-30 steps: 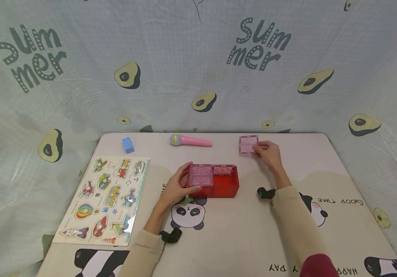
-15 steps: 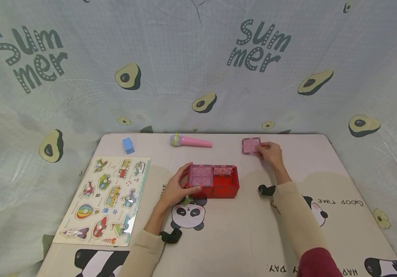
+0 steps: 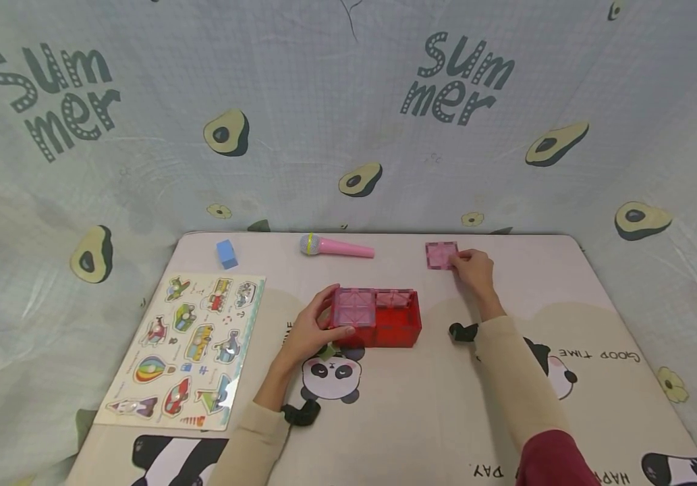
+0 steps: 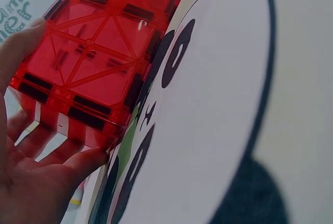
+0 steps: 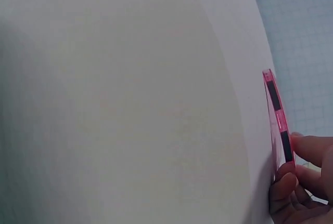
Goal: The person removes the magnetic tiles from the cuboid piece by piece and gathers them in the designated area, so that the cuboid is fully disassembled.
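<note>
My left hand (image 3: 312, 331) grips the left end of a red see-through box built from magnetic tiles (image 3: 397, 335), thumb at the front and fingers behind. A pink square magnetic tile (image 3: 354, 307) covers the box's left half, while its right half is uncovered at the top. In the left wrist view the box's red front wall (image 4: 88, 47) shows X-shaped ribs and dark magnets along its edges. Farther back on the right, my right hand (image 3: 476, 271) pinches a loose pink magnetic tile (image 3: 440, 256) by its right edge. The right wrist view shows this tile edge-on (image 5: 279, 117) between thumb and fingers.
A pink toy microphone (image 3: 342, 248) lies at the back, behind the box. To its left is a blue block (image 3: 226, 254). A wooden picture puzzle board (image 3: 190, 351) lies on the left of the panda-print table mat (image 3: 409, 418). A printed curtain (image 3: 299, 88) hangs behind the table.
The right hand and its pink tile have shifted slightly right, and the tile now shows as one plain square without the line across it. The left hand and the box stay put.
</note>
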`<state>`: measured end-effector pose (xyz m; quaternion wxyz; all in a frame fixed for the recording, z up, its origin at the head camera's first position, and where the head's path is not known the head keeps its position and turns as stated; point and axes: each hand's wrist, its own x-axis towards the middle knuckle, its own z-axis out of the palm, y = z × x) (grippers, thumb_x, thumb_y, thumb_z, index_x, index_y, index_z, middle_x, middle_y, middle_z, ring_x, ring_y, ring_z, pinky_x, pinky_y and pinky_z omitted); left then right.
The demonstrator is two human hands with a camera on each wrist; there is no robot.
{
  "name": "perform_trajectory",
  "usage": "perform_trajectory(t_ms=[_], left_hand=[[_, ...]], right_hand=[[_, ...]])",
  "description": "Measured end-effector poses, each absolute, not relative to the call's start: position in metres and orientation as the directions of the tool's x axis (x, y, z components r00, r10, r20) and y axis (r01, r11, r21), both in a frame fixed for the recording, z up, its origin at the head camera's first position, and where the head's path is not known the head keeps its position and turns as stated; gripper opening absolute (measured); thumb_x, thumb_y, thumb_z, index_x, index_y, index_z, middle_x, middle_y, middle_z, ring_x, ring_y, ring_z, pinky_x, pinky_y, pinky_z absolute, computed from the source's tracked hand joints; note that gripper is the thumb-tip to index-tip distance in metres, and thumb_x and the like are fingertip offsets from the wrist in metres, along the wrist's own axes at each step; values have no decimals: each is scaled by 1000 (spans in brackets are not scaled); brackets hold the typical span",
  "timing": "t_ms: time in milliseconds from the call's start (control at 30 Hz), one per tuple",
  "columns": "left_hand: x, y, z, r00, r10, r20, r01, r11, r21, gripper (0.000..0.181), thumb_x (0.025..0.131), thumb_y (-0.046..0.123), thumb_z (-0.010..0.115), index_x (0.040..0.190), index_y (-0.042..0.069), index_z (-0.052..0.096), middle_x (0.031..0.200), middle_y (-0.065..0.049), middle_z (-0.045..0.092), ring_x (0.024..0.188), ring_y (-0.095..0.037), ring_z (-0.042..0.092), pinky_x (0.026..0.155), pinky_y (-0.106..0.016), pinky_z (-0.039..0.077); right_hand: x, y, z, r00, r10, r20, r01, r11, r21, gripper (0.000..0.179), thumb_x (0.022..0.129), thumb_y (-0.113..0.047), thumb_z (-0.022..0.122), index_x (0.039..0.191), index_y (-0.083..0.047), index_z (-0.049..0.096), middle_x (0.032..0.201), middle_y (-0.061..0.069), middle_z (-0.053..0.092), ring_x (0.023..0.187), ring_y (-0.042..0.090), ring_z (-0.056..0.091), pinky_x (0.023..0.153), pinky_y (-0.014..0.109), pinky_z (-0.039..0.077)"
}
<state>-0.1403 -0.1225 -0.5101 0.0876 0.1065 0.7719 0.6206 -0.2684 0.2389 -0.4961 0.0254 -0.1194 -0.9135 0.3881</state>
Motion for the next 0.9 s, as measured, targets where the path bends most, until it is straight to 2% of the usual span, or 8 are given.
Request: perform_trajectory(t_ms=[100,333,600,800,900], left_hand=[[-140,-122,-510,-962,271,1,61,212,975,86,84,24,82,154,30,34,156,-4,43,147,-28,40,108,-43,49],[-141,-122,-509,-959,281,17,77,204,976,88,84,23,82,157,20,32,156,-4,43,146,-29,40,107,-44,50],[-142,-123,-510,-960,280,15,75,206,976,88,84,23,81,157,19,32,156,-4,43,147,-29,39,107,-44,49],[-141,-123,-511,-959,282,11,72,207,976,88,84,24,82,157,20,32,156,-4,42,148,-28,38,108,-44,49],[-140,-123,-510,-960,281,10,70,204,976,87,84,24,82,156,22,33,156,-4,42,147,-28,39,109,-44,48]], right_hand=[[-268,237,-497,-969,242,-48,203,671,-713,39,99,-24,58,118,9,66,106,26,69,92,30,61,77,30,50],[-270,235,-499,-968,250,-33,201,686,-699,38,101,-23,56,118,9,66,106,25,67,95,31,57,84,38,52],[-269,233,-501,-968,251,-15,187,683,-706,37,101,-22,57,117,11,65,106,26,66,98,33,57,88,43,52],[-266,235,-499,-969,246,-34,198,683,-703,47,100,-24,55,128,13,57,120,31,62,112,39,56,105,53,49],[-264,235,-496,-967,251,-51,213,677,-705,50,100,-27,53,133,11,54,119,28,60,111,37,54,105,52,49]])
